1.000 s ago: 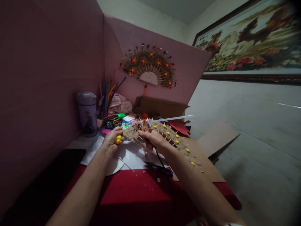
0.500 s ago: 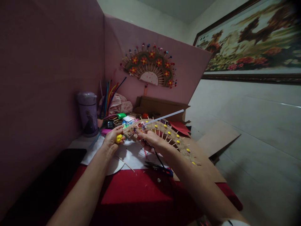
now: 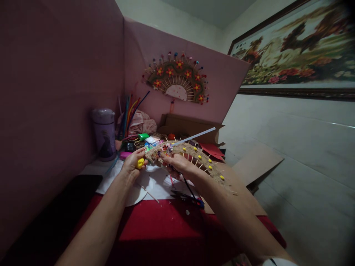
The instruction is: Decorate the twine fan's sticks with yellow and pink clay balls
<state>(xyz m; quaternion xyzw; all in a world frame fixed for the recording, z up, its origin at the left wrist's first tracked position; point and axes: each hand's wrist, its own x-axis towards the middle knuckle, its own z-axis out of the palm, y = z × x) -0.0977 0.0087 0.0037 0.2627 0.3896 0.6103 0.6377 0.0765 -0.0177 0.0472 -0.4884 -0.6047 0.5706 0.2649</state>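
Observation:
My right hand is closed round a patterned hot glue gun. A long whitish glue stick sticks out of its back, and a black cord hangs below. My left hand grips the left end of an arched, twine-covered fan, with a lump of yellow clay also in its fingers. Yellow dots run along the fan, and thin sticks poke out of both its edges. The glue gun is over the fan's left part; its nozzle tip is too small to make out.
Scissors and white paper lie on the red-covered table. A purple flask stands left. Behind are packets of clay, pipe cleaners, and a cardboard box. A finished-looking fan hangs on the pink panel.
Hardly anything differs. Both hands keep their hold on the fan, the clay and the glue gun; the glue stick's free end has shifted very slightly left and up.

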